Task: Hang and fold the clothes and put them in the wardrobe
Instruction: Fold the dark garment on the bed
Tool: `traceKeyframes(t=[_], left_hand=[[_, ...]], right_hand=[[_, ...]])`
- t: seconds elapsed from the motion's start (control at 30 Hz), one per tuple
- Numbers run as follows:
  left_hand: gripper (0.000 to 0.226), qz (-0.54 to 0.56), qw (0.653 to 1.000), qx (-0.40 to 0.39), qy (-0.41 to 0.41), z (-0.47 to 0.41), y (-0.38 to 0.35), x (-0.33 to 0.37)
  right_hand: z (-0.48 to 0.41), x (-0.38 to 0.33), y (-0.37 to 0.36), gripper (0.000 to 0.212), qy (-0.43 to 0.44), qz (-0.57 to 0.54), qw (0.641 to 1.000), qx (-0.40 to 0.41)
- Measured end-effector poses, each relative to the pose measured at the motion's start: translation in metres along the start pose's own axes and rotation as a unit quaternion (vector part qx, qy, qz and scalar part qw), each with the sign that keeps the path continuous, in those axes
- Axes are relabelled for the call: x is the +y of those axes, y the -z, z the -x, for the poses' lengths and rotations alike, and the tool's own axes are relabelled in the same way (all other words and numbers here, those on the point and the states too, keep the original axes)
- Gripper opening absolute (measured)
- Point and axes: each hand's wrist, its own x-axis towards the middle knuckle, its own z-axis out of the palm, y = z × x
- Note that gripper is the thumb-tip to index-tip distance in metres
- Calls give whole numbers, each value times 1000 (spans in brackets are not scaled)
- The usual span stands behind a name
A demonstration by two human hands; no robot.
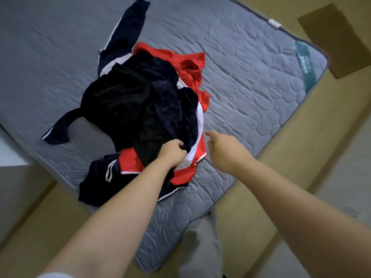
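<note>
A heap of clothes lies in the middle of a grey quilted mattress (pixel 251 81). On top is a black garment (pixel 124 101), over dark navy pieces with white stripes (pixel 124 39). Red fabric (pixel 188 65) shows at the far side, and a red and white piece (pixel 192 159) at the near side. My left hand (pixel 172 153) grips the near edge of the dark fabric on top of the heap. My right hand (pixel 222 149) hovers just right of the pile, its fingers loosely extended and holding nothing.
The mattress sits on a tan wooden frame (pixel 301 141) that borders it on the right and near sides. A brown cardboard sheet (pixel 337 39) lies on the floor at top right. Navy shorts with white stripes (pixel 96 177) lie at the pile's near left.
</note>
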Motion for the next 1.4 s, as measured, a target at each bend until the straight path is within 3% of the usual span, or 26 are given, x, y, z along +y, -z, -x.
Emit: traceKeyframes(t=[0.17,0.3,0.37,0.43,0.47,0.7,0.77,0.83,0.93,1.03,1.13,1.23,1.3,1.4], left_hand=[[56,122,984,-39,123,-89,-40,-6],[65,297,928,-51,221,-128,-64,-13],[51,362,899,-43,243,-143,-71,-14],[17,403,877,-27,260,-152,-75,-11],[10,422,866,-11,269,-153,-76,-8],[18,511,800,143,281,-139,-68,-14],[17,472,827,145,267,-126,-61,-8],[28,402,876,125,235,-115,-56,-2],[44,334,917,89,199,-107,-52,5],[55,309,936,42,161,-116,-63,6],[65,320,929,40,180,-139,-86,-1],[60,354,902,44,243,-163,-108,-13],[32,393,873,104,271,-169,-115,-14],[16,510,781,201,299,-151,-97,-9]], right_hand=[[-57,43,-30,42,-23,-15,999,-43],[-75,73,-55,35,-52,-25,996,-64],[-79,86,-63,37,-60,-38,995,-74],[-83,95,-67,40,-64,-45,993,-86],[-84,98,-68,40,-64,-45,993,-90],[-81,92,-38,36,-56,-23,993,-102],[-73,87,-25,35,-50,-10,993,-109],[-65,83,-12,33,-43,-1,993,-108],[-64,78,-4,33,-21,0,994,-110],[-72,77,-17,34,3,4,993,-114],[-80,86,-41,38,29,9,992,-122],[-86,106,-62,32,4,-4,992,-122],[-87,120,-69,31,-17,-2,992,-124],[-79,121,-64,33,-51,-5,987,-154]])
